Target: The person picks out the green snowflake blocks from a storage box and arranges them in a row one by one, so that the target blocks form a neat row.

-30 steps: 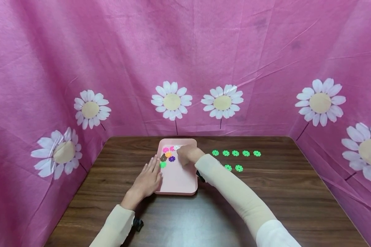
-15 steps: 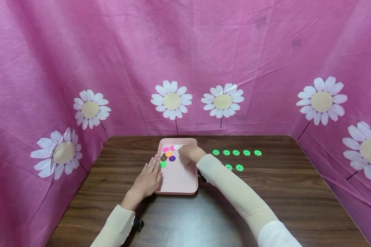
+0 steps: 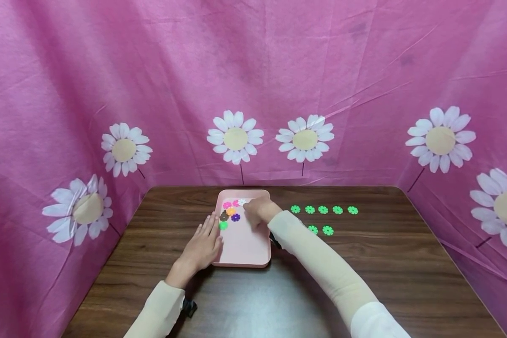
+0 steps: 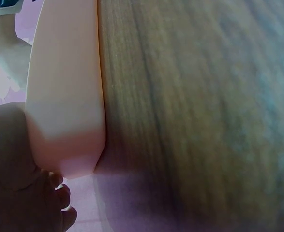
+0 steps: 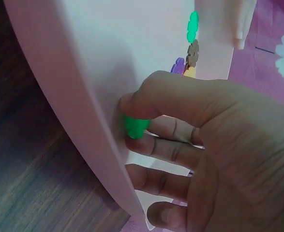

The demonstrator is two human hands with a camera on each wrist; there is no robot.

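Note:
A pink tray (image 3: 241, 251) stands on the table with flower-shaped plastic discs at its far left. They include pink (image 3: 227, 205), white (image 3: 242, 202), orange (image 3: 231, 211), brown (image 3: 224, 216), purple (image 3: 235, 218) and green (image 3: 223, 226) ones. My left hand (image 3: 200, 244) rests against the tray's left side, fingers extended along the rim. My right hand (image 3: 259, 211) reaches into the tray's right side. In the right wrist view, a green flower disc (image 5: 137, 126) sits between its thumb and fingers, close to the tray wall; the head view hides this disc behind the hand.
To the right of the tray, several green flower discs (image 3: 323, 210) lie in a straight far row. A nearer row shows two green discs (image 3: 327, 230) beside the right sleeve. A pink curtain (image 3: 262, 84) printed with daisies surrounds the wooden table (image 3: 388, 263).

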